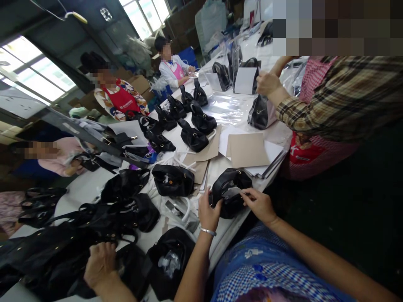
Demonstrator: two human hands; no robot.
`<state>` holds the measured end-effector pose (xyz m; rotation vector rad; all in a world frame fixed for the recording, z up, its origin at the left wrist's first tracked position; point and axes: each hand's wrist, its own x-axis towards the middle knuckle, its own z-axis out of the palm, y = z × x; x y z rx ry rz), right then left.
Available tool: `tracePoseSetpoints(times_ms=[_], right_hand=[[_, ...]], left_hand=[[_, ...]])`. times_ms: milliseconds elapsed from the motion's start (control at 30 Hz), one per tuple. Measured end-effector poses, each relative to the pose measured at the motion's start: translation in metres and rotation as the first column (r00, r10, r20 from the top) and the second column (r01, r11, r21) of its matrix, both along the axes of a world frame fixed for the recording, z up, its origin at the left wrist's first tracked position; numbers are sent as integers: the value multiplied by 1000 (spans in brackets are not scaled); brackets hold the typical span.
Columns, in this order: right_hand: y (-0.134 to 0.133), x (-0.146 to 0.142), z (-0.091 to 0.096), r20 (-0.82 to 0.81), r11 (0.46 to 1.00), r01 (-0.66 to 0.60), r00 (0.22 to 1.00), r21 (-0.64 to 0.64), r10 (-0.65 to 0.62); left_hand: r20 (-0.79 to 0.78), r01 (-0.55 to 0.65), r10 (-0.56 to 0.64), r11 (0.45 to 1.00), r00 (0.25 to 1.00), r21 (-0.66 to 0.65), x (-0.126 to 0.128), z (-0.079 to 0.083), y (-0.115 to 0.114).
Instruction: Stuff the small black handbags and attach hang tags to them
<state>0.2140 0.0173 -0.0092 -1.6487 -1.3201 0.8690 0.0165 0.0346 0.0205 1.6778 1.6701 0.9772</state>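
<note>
Black bag (pixel 231 207): at table (pixel 226 231) edge | Right hand (pixel 261 206): fingertips pinched on pale slip (pixel 232 192) | Left hand (pixel 209 212): at rim, grip unclear | Step, apparently: slip handled at mouth | Next calls for: mouth kept open

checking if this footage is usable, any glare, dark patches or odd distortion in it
Head view: windows at upper left blow out near white; head view: glare streaks the clear plastic sheet; head view: black bags at lower left merge darkly, the floor at right is nearly black, and pixel blocks cover the top right corner.
</note>
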Motion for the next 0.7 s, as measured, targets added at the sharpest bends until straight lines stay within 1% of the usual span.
tracePoseSetpoints(times_ms=[67, 100, 233, 300, 367, 467, 533, 567, 600, 633, 700], right_hand=[[1, 0, 0, 28, 999, -17, 999, -28, 18], [1, 0, 1, 42, 999, -20, 999, -28, 22], [-1, -6, 0, 76, 1000, -13, 997, -7, 14], [0, -8, -1, 75, 1000, -18, 997, -19, 20], [5, -9, -2, 61, 998, -33, 997, -59, 36], [17, -6, -3, 54, 986, -76, 995, -145, 85], [24, -3, -4, 113, 981, -89, 988, -171, 109], [27, -2, -4, 150, 981, -87, 982, -176, 114], [28, -1, -5, 180, 980, -84, 977, -180, 117], [28, 0, -5, 201, 979, -79, 973, -186, 117], [27, -1, -5, 223, 979, -69, 968, -193, 112]], left_hand=[[32, 94, -92, 993, 995, -72, -3, -2, 6], [47, 116, -112, 989, 993, -97, -5, -4, 9], [80, 112, -101, 983, 992, -146, -10, -9, 11], [122, 140, -119, 975, 985, -176, -12, -11, 11], [179, 183, -147, 961, 973, -205, -13, -10, 10], [283, 293, -217, 919, 934, -263, -19, -2, 11], [380, 388, -263, 871, 887, -301, -24, 4, 14], [410, 416, -272, 852, 871, -318, -26, 6, 18], [406, 426, -279, 841, 870, -334, -28, 7, 23], [363, 418, -289, 838, 886, -352, -28, 7, 29], [190, 394, -346, 835, 919, -384, -25, 5, 45]])
